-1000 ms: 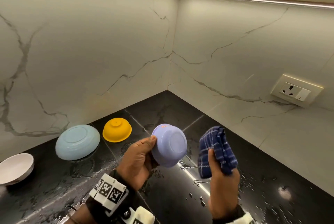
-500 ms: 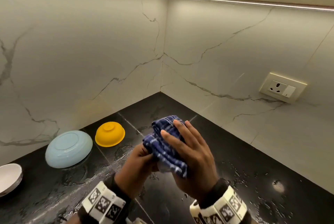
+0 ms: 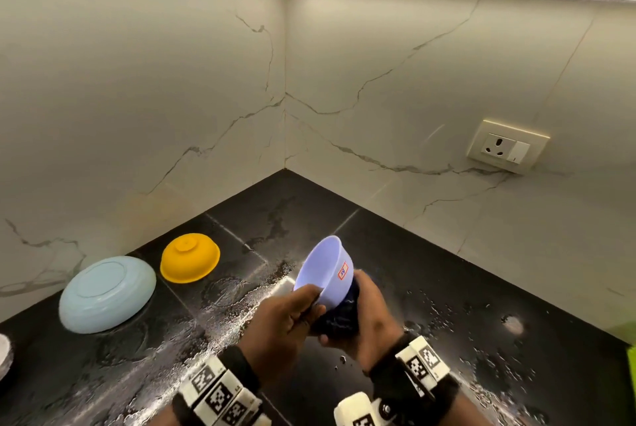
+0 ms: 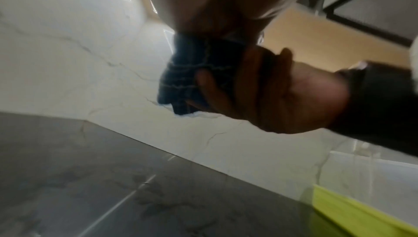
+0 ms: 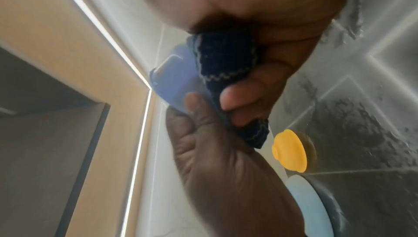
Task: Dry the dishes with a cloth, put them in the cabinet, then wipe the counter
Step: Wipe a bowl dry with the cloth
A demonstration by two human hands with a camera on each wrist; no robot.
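I hold a lavender bowl (image 3: 325, 274) above the wet black counter (image 3: 447, 288), tilted with its opening up and to the left. My left hand (image 3: 308, 301) grips its near rim, thumb inside. My right hand (image 3: 361, 308) cups the bowl's underside and holds the dark blue checked cloth (image 3: 339, 320) against it. In the right wrist view my fingers (image 5: 239, 96) pinch the cloth (image 5: 226, 58) onto the bowl (image 5: 172, 83), with my left hand (image 5: 214, 151) below. The left wrist view shows the cloth (image 4: 190, 72) bunched in my right hand (image 4: 271, 94).
A yellow bowl (image 3: 190, 257) and a light blue plate (image 3: 107, 294) lie upside down at the left by the marble wall. A white dish (image 3: 2, 353) shows at the left edge, something lime green (image 3: 631, 367) at the right edge. A wall socket (image 3: 507, 146) is at the right.
Half a second ago my right hand covered the bowl with the cloth from above. Now the bowl is turned opening-up and the cloth and right hand are under it.
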